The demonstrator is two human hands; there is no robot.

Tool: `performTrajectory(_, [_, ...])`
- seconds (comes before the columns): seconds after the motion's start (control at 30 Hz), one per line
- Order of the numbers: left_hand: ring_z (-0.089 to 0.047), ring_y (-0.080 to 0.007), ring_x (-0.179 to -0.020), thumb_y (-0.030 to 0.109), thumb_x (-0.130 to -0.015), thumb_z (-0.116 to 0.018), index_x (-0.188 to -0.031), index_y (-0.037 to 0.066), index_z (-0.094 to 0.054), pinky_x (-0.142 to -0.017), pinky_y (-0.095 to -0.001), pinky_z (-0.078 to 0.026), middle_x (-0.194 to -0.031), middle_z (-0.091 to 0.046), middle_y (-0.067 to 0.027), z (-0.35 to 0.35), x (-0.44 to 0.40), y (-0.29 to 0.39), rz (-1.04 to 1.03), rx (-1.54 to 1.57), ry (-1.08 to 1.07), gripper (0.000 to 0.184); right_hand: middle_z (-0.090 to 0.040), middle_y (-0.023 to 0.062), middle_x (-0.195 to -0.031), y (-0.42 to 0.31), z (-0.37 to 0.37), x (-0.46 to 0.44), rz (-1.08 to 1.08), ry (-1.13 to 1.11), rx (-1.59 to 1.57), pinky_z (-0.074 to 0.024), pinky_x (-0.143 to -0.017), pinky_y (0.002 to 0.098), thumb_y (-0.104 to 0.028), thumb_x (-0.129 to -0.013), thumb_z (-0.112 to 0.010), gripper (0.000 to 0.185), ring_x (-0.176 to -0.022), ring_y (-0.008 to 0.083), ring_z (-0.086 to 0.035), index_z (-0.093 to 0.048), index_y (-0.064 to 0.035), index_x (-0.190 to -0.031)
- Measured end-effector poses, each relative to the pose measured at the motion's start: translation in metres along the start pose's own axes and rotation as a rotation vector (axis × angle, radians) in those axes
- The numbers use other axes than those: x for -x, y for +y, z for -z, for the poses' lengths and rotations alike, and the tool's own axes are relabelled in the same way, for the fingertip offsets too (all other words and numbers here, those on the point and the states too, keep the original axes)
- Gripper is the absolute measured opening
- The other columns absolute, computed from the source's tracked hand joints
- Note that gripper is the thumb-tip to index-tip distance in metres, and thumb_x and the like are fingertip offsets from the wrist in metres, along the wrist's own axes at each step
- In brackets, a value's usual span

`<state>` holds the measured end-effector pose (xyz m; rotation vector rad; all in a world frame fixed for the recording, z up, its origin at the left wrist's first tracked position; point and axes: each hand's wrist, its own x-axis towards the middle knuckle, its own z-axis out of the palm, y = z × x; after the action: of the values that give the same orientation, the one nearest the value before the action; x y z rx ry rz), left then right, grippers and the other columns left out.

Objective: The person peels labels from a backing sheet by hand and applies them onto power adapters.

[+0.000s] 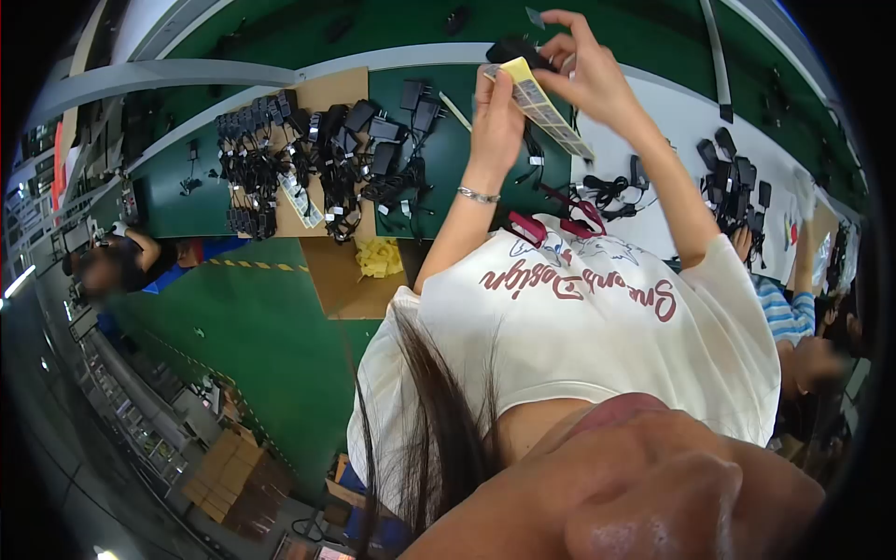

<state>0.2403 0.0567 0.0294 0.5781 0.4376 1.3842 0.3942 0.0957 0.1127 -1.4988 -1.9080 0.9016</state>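
My left hand [497, 126], with a bracelet at its wrist, pinches a long sheet of labels [551, 117] with a yellow edge. A black power adapter [511, 51] lies just beyond the sheet, between both hands. My right hand [590, 79] has its thumb and lower fingers closed at the adapter's right end. Its index finger reaches up, with a small translucent label [535, 17] at the tip. The left fingers behind the sheet are hidden. A dark cable [533, 149] hangs below the sheet.
Many black adapters with cables [345, 159] cover cardboard on the left table. More adapters [733, 177] lie on the white surface [667, 117] at right. An open carton [341, 285] holds yellow paper. A co-worker in striped sleeves [789, 313] is at right, another person [121, 266] far left.
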Motion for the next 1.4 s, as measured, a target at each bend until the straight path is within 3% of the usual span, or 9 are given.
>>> performTrajectory(0.1, [-0.056,-0.0158,-0.120,0.044,-0.109,-0.045,-0.134,0.015,-0.054,-0.107,-0.0349,-0.041,-0.130,-0.061,-0.0040,-0.014,0.010,0.010,0.007,0.185,-0.066,0.040,-0.067,0.0106,-0.110,-0.028,-0.018,0.037,-0.100,0.056,-0.117,-0.0532,-0.083,0.0282,-0.009,-0.085,-0.080,0.068,-0.099,0.0148,-0.064,-0.043,-0.0066,-0.142])
performTrajectory(0.2, [-0.057,-0.0179,-0.121,0.047,-0.109,-0.041,-0.132,0.016,-0.056,-0.109,-0.0385,-0.041,-0.130,-0.061,-0.0049,-0.026,0.027,0.029,0.038,0.357,-0.042,0.041,-0.066,0.0048,-0.112,-0.027,-0.030,0.056,0.036,0.263,-0.524,-0.0534,-0.083,0.0284,-0.014,-0.092,-0.075,0.042,-0.096,0.0121,-0.063,-0.057,-0.0023,-0.128])
performTrajectory(0.23, [-0.057,-0.0199,-0.121,0.048,-0.109,-0.041,-0.125,0.018,-0.057,-0.108,-0.0415,-0.041,-0.130,-0.061,-0.0055,-0.026,0.030,0.037,0.043,0.348,-0.047,0.038,-0.066,0.0048,-0.112,-0.027,-0.027,0.059,0.028,0.264,-0.536,-0.0534,-0.083,0.0284,-0.014,-0.092,-0.075,0.042,-0.096,0.0121,-0.063,-0.057,-0.0023,-0.128])
performTrajectory(0.3, [-0.056,-0.0239,-0.122,0.051,-0.108,-0.042,-0.111,0.021,-0.060,-0.106,-0.0476,-0.041,-0.130,-0.061,-0.0067,-0.024,0.033,0.047,0.064,0.327,-0.037,0.035,-0.064,0.0028,-0.111,-0.024,-0.008,0.061,-0.081,-0.016,-0.779,-0.0526,-0.084,0.0275,-0.017,-0.096,-0.070,0.027,-0.100,0.0105,-0.061,-0.063,-0.0014,-0.117])
performTrajectory(0.37, [-0.057,-0.0228,-0.122,0.049,-0.109,-0.041,-0.116,0.019,-0.059,-0.107,-0.0455,-0.041,-0.129,-0.062,-0.0060,-0.023,0.030,0.047,0.089,0.310,-0.049,0.036,-0.063,0.0017,-0.111,-0.019,-0.003,0.059,-0.161,-0.153,-0.929,-0.0523,-0.084,0.0270,-0.019,-0.098,-0.068,0.022,-0.102,0.0097,-0.061,-0.067,-0.0009,-0.111])
performTrajectory(0.43, [-0.057,-0.0206,-0.122,0.046,-0.110,-0.038,-0.128,0.016,-0.058,-0.109,-0.0412,-0.040,-0.128,-0.063,-0.0047,-0.021,0.028,0.045,0.097,0.311,-0.118,0.040,-0.060,0.0035,-0.114,-0.014,-0.006,0.056,-0.207,-0.221,-0.813,-0.0518,-0.086,0.0285,-0.021,-0.102,-0.063,0.022,-0.105,0.0113,-0.059,-0.068,0.0000,-0.106])
performTrajectory(0.5, [-0.057,-0.0204,-0.123,0.046,-0.110,-0.038,-0.128,0.016,-0.058,-0.109,-0.0411,-0.040,-0.129,-0.063,-0.0045,-0.018,0.031,0.043,0.150,0.323,-0.067,0.040,-0.058,0.0044,-0.116,-0.015,-0.006,0.055,-0.235,-0.249,-0.762,-0.0515,-0.087,0.0292,-0.022,-0.103,-0.060,0.024,-0.107,0.0121,-0.059,-0.069,0.0005,-0.103])
performTrajectory(0.6, [-0.057,-0.0199,-0.124,0.046,-0.110,-0.039,-0.128,0.018,-0.057,-0.108,-0.0409,-0.040,-0.130,-0.062,-0.0042,-0.016,0.033,0.040,0.237,0.358,0.013,0.038,-0.068,0.0029,-0.088,-0.032,-0.005,0.052,-0.395,-0.177,-0.923,-0.0518,-0.068,0.0232,-0.014,-0.098,-0.069,0.013,-0.075,0.0096,-0.063,-0.069,-0.0015,-0.101])
performTrajectory(1.4, [-0.056,-0.0213,-0.123,0.045,-0.110,-0.038,-0.120,0.020,-0.052,-0.109,-0.0453,-0.038,-0.128,-0.060,-0.0041,-0.034,0.035,0.048,0.180,0.309,-0.033,0.030,-0.066,0.0003,-0.087,-0.051,-0.004,0.058,-0.439,-0.121,-0.914,-0.0500,-0.066,0.0202,-0.016,-0.099,-0.068,0.013,-0.073,0.0052,-0.060,-0.066,-0.0029,-0.097])
